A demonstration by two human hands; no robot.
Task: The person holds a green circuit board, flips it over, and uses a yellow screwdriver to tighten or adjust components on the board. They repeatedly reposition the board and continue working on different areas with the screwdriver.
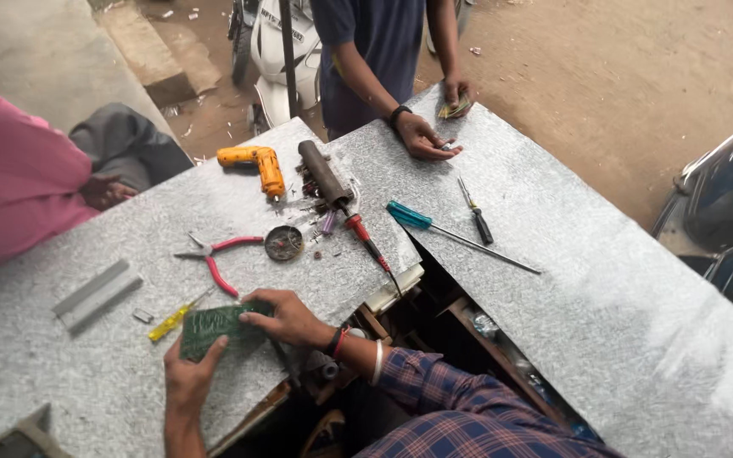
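Head view looks down on your two hands at the near edge of a grey speckled stone counter (553, 280). Your left hand (187, 380) comes up from below and grips the near side of a green circuit board (214, 329), with the thumb on its top face. Your right hand (288, 318), with a plaid sleeve and bangles on the wrist, lies on the right end of the same board, fingers pressing it down. So both hands are closed on the board, and the board rests flat on the counter just in front of you.

Just beside the board on the left lies a small yellow screwdriver (173, 320). Further left you see a grey metal bar (95, 293). Behind the board are pliers with red handles (214, 257), their jaws pointing left, and next to them a small round tin (283, 242). A red-handled screwdriver (365, 240) lies to the right of the tin.

Further away there is an orange drill (258, 163) and a dark cylinder (322, 172) beside it. On the right slab lie a long blue-handled screwdriver (434, 227) and a short black one (477, 216).

At the far edge another person in a dark blue shirt rests one hand (424, 136) on the counter. On the left a person in a pink sleeve (10, 178) sits.
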